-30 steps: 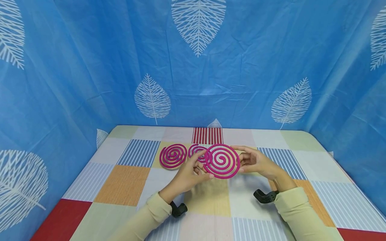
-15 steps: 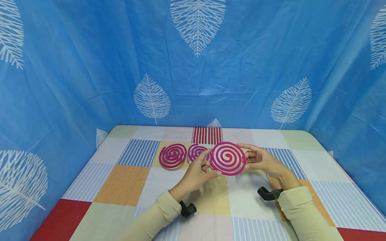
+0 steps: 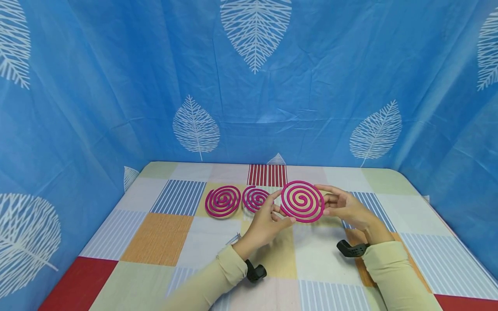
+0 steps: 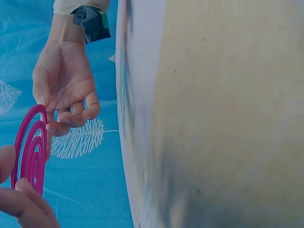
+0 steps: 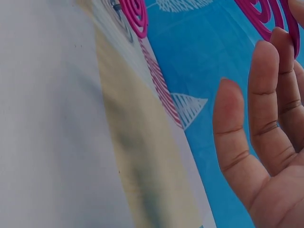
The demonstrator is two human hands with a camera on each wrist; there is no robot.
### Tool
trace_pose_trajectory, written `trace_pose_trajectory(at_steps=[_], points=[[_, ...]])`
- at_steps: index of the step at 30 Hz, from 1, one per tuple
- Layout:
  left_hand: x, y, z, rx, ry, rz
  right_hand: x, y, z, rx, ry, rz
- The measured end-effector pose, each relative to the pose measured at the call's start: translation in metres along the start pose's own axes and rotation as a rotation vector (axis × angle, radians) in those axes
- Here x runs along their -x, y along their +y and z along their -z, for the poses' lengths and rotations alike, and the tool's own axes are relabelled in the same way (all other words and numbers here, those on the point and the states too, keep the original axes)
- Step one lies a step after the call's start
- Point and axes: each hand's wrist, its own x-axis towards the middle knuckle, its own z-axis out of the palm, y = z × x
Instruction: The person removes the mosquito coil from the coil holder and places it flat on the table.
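A magenta mosquito coil is held up above the table, its flat spiral face turned toward the head camera. My left hand pinches its left edge between thumb and fingers. At the opposite edge, my right hand pinches it with thumb and fingertips. Edge-on, the same coil shows between both hands in the left wrist view. Two more magenta coils lie side by side farther back: one on the left, and another partly covered by my left hand.
A patchwork-patterned cloth covers the table. Blue curtains with white leaf prints stand behind it and on both sides. Black wrist cameras hang below each forearm, close over the cloth.
Both hands have moved right and slightly up in the head view, carrying the coil with them. More of the middle coil on the table now shows. The two lying coils have stayed put.
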Motion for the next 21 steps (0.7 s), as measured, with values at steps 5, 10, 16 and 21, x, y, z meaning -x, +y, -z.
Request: trace_pose_trajectory(at_steps=[5,10,16,21], points=[[-0.005,0.001,-0.008,0.000,0.030,-0.003,0.004,0.000,0.004,-0.012,0.033,-0.013],[-0.011,0.000,-0.015,0.028,0.037,0.011,0.008,0.002,0.009,-0.024,0.053,-0.011],[-0.019,-0.001,-0.023,0.066,0.027,0.048,0.012,0.006,0.016,-0.056,0.079,-0.027],[-0.027,-0.005,-0.027,0.070,0.012,0.065,0.015,0.006,0.018,-0.053,0.117,-0.057]])
